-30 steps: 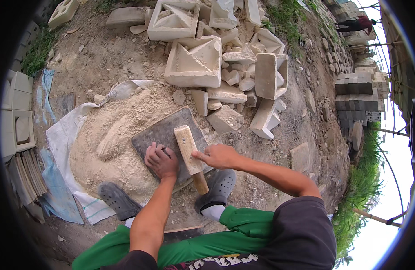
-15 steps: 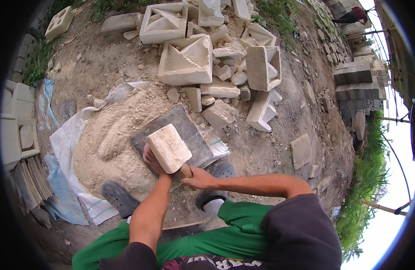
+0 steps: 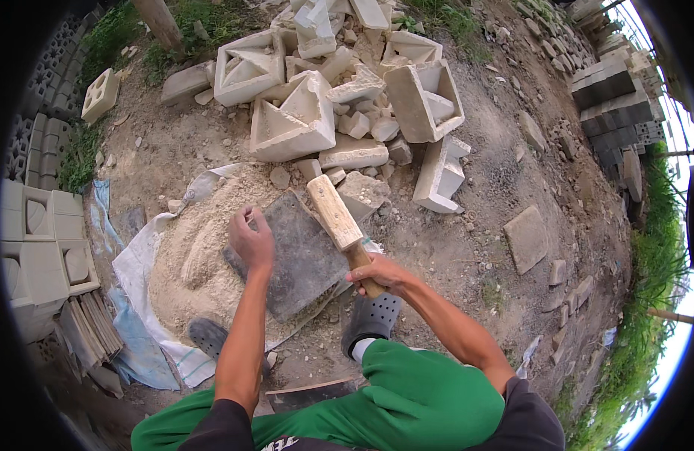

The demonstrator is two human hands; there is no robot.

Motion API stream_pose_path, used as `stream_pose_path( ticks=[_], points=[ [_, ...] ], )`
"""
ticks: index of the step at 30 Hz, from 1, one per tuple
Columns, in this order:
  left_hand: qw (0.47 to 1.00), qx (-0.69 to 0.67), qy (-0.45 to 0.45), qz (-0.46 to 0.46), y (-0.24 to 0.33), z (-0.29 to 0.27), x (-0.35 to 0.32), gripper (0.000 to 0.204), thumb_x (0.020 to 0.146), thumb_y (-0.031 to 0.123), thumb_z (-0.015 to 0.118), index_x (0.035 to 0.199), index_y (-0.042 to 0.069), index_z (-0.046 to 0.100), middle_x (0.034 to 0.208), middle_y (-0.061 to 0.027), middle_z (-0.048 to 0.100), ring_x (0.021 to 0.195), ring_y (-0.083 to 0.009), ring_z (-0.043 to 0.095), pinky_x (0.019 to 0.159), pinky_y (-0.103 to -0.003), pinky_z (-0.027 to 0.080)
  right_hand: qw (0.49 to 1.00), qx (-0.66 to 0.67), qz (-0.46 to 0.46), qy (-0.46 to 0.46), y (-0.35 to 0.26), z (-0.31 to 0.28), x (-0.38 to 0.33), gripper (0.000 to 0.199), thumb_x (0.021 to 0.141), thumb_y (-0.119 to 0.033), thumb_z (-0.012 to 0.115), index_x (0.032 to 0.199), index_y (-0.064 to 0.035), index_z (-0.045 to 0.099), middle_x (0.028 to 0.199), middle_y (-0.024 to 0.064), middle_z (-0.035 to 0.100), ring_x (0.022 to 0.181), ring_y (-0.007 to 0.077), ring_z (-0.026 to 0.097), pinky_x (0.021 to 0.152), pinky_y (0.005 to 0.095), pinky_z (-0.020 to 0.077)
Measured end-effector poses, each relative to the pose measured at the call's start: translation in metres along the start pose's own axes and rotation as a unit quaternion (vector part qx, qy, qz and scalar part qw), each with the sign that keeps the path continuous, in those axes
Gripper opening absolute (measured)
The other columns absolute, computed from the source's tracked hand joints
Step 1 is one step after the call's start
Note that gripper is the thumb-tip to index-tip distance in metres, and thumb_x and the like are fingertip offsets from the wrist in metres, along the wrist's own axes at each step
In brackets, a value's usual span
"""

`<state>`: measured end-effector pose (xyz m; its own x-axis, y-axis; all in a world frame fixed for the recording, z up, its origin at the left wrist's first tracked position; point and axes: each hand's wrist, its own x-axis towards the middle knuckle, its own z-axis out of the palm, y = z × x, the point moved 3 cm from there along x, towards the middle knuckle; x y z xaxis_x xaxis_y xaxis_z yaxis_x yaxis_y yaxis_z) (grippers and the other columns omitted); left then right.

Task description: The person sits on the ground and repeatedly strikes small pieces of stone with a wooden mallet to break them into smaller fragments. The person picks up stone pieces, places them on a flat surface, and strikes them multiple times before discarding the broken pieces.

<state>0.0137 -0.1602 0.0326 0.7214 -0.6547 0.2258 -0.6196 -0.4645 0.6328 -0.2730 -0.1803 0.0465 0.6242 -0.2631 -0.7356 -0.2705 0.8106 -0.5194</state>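
Observation:
My right hand (image 3: 381, 274) grips the handle of a wooden mallet (image 3: 336, 213), whose pale block head is turned on edge and points up and left. Beneath the mallet and to its left lies a dark square slab (image 3: 302, 255), dusted with powder. Over the slab's left edge hovers my left hand (image 3: 252, 238), its fingers loosely curled and somewhat apart, with nothing visible in them. Close beside that hand is a heap of beige crushed powder (image 3: 185, 259), spread on a white woven sack (image 3: 140, 259).
Broken pale blocks (image 3: 294, 124) and rubble pile up beyond the slab. White molded blocks (image 3: 35, 244) and stacked thin boards (image 3: 91, 323) stand at left. A flat stone (image 3: 526, 239) lies at right, with grey block stacks (image 3: 606, 101) farther off. My feet in grey clogs (image 3: 371, 319) flank the slab.
The mallet has swung right and turned on edge in my right hand. My left hand has come up from beside the mallet head and moved left. The slab's surface is now more exposed.

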Motion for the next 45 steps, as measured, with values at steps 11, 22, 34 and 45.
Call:
stream_pose_path(
  ticks=[11,22,34,45],
  points=[
    [0.885,0.203,-0.242,0.342,0.216,0.197,0.169,0.053,0.087,0.037,0.072,0.125,0.002,0.057,0.125,-0.0201,0.063,0.116,-0.0371,0.061,0.099,-0.048,0.047,0.982,0.189,-0.001,0.025,0.034,-0.001,-0.013,0.055,0.08,-0.009,0.071,0.127,-0.0015,0.042,0.088,0.0085,0.061,0.065,0.0183,0.064,0.058,0.035,0.0573],
    [0.81,0.221,-0.269,0.473,0.241,0.191,0.193,0.031,0.087,0.029,0.065,0.096,0.0,0.061,0.091,-0.0203,0.071,0.091,-0.0389,0.069,0.079,-0.05,0.053,0.988,0.136,-0.033,0.072,0.033,-0.007,-0.014,0.063,0.081,-0.005,0.07,0.135,0.0035,0.039,0.089,0.0106,0.061,0.059,0.0173,0.063,0.052,0.0333,0.056],
    [0.828,-0.111,-0.55,0.011,0.26,0.082,0.18,0.055,0.089,0.043,0.072,0.119,-0.003,0.067,0.111,-0.0132,0.069,0.099,-0.0186,0.065,0.092,-0.036,0.049,0.968,0.045,-0.127,0.212,0.038,-0.024,-0.065,0.063,0.078,-0.018,0.084,0.129,0.0026,0.052,0.089,0.0076,0.065,0.063,0.0145,0.064,0.055,0.031,0.0533],
    [0.894,0.033,-0.243,0.374,0.207,0.1,0.121,0.04,0.09,0.037,0.067,0.119,0.009,0.07,0.125,-0.0112,0.067,0.119,-0.0304,0.061,0.097,-0.044,0.05,0.896,-0.066,-0.206,0.388,0.008,-0.096,-0.06,0.04,0.076,-0.008,0.075,0.11,0.0079,0.059,0.081,0.0097,0.067,0.059,0.0152,0.064,0.053,0.0306,0.051]
  ],
)
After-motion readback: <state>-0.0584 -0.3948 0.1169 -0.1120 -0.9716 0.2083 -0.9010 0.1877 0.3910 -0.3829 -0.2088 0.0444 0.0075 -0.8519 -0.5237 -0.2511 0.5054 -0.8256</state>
